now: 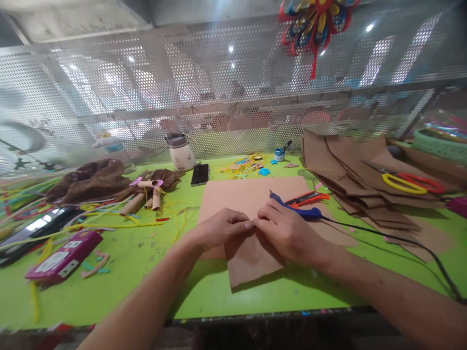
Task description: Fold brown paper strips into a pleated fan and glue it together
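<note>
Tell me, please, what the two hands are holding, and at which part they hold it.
Both the left hand and right hand pinch a brown paper sheet at its upper edge, fingertips meeting.

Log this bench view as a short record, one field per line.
Surface: green table
Left hand: pinching the edge of a brown paper piece
Right hand: pinching the same edge, fingertips meeting the left's
Under the paper: larger brown sheet
Behind right hand: blue glue gun, corded
Right side: brown paper stack, yellow-red scissors
Left side: pink box
</note>
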`<state>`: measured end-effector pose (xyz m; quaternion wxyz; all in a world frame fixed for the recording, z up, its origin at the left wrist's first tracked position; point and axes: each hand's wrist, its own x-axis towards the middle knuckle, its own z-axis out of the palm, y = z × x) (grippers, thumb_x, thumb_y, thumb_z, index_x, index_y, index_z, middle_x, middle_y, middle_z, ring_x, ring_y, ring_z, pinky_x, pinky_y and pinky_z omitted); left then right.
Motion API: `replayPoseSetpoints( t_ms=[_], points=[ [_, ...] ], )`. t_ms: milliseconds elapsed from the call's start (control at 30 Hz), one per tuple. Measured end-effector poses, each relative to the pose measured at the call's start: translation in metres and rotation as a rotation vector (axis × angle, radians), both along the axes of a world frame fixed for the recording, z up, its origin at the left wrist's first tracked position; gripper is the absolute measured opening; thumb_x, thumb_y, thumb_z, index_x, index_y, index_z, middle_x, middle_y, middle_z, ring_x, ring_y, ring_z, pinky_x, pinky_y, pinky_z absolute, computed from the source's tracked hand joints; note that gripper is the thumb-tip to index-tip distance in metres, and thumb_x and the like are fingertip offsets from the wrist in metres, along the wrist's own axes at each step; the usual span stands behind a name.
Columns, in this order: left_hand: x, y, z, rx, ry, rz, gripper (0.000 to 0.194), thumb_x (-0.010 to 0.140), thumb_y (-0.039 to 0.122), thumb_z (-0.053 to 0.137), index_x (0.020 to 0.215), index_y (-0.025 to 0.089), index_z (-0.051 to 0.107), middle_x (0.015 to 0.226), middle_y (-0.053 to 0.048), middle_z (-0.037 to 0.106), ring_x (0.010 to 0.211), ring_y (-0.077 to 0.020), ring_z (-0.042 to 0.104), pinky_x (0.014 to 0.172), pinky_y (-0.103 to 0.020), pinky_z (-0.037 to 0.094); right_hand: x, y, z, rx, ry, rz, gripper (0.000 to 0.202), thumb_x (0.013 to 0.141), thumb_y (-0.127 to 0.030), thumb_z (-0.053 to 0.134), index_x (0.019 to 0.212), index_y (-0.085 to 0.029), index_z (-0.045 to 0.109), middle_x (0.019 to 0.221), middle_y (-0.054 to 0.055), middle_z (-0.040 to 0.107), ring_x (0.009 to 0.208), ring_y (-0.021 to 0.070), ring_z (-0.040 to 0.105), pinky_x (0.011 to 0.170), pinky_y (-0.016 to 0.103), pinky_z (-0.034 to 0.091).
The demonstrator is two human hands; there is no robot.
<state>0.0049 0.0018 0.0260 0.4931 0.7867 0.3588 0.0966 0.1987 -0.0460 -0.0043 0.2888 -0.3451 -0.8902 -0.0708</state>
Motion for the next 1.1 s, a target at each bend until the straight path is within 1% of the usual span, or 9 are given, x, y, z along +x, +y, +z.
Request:
replayPoseSetpoints(
  t_ms=[100,200,267,333,433,667,900,1000,1100],
  points=[
    [0.001,0.001,-0.003,-0.004,-0.040,0.000,0.035,0.082,0.044,0.051,0.087,0.012,0.065,0.076,-0.002,0.060,0.069,-0.0131,0.050,0.065,-0.024,0.039,0.003,0.004,0.001,-0.171,0.230,0.027,0.016,0.084,-0.013,0.050,0.096,-0.014,0.061,0.095,0.010,0.056,0.093,0.0209,0.048,0.081,0.035,0.043],
    [0.003,0.002,-0.004,0.081,-0.033,0.001,0.033,0.083,0.041,0.051,0.091,0.013,0.066,0.078,-0.003,0.062,0.070,-0.0130,0.052,0.064,-0.023,0.040,0.009,0.009,0.001,-0.483,0.448,-0.035,0.033,0.077,-0.017,0.059,0.110,-0.014,0.058,0.102,0.010,0.059,0.089,0.0191,0.055,0.075,0.031,0.047],
    [0.005,0.002,-0.005,0.145,-0.028,0.003,0.031,0.084,0.039,0.050,0.091,0.013,0.066,0.080,-0.003,0.064,0.072,-0.0135,0.054,0.066,-0.023,0.041,0.012,0.012,0.001,-0.705,0.532,-0.091,0.032,0.079,-0.026,0.058,0.108,-0.013,0.060,0.096,0.009,0.064,0.080,0.0177,0.059,0.068,0.029,0.048],
    [0.006,0.000,-0.005,0.198,-0.030,0.012,0.028,0.085,0.035,0.049,0.091,0.014,0.066,0.084,-0.004,0.066,0.076,-0.0142,0.056,0.069,-0.024,0.043,0.012,0.014,0.001,-0.836,0.558,-0.110,0.029,0.083,-0.036,0.054,0.094,-0.012,0.065,0.083,0.007,0.067,0.073,0.0170,0.060,0.063,0.027,0.046],
    [0.007,-0.004,-0.003,0.296,-0.010,0.030,0.024,0.086,0.031,0.048,0.091,0.016,0.065,0.085,-0.003,0.067,0.078,-0.0146,0.058,0.070,-0.024,0.044,0.009,0.011,0.003,-0.830,0.580,-0.132,0.030,0.083,-0.038,0.053,0.076,-0.012,0.066,0.071,0.004,0.066,0.066,0.0153,0.058,0.056,0.024,0.042],
    [0.008,-0.013,-0.001,0.511,-0.019,0.056,0.020,0.087,0.027,0.047,0.096,0.019,0.063,0.086,-0.001,0.068,0.076,-0.0126,0.059,0.068,-0.023,0.043,0.010,0.002,0.013,-0.710,0.679,-0.103,0.022,0.081,-0.033,0.059,0.081,-0.013,0.068,0.074,0.004,0.068,0.070,0.0151,0.058,0.061,0.023,0.043],
    [0.009,-0.016,0.000,0.571,0.016,0.116,0.020,0.087,0.032,0.050,0.096,0.019,0.061,0.081,-0.001,0.068,0.071,-0.0123,0.059,0.064,-0.022,0.042,0.016,0.001,0.021,-0.608,0.710,-0.081,0.016,0.078,-0.029,0.063,0.077,-0.014,0.069,0.070,0.003,0.066,0.065,0.0136,0.057,0.059,0.023,0.043],
    [0.006,-0.017,0.004,0.640,0.070,0.056,0.021,0.089,0.031,0.046,0.096,0.019,0.062,0.081,-0.001,0.067,0.069,-0.0121,0.057,0.063,-0.023,0.041,0.021,0.002,0.024,-0.629,0.710,-0.071,0.016,0.078,-0.029,0.063,0.077,-0.014,0.069,0.071,0.003,0.066,0.067,0.0134,0.057,0.061,0.023,0.043],
    [0.004,-0.019,0.005,0.662,0.065,0.030,0.022,0.090,0.029,0.044,0.098,0.019,0.061,0.081,-0.002,0.067,0.069,-0.0118,0.058,0.063,-0.022,0.040,0.026,0.004,0.024,-0.736,0.682,0.000,0.019,0.079,-0.031,0.062,0.082,-0.014,0.069,0.075,0.004,0.066,0.071,0.0140,0.058,0.063,0.023,0.044]
  ],
)
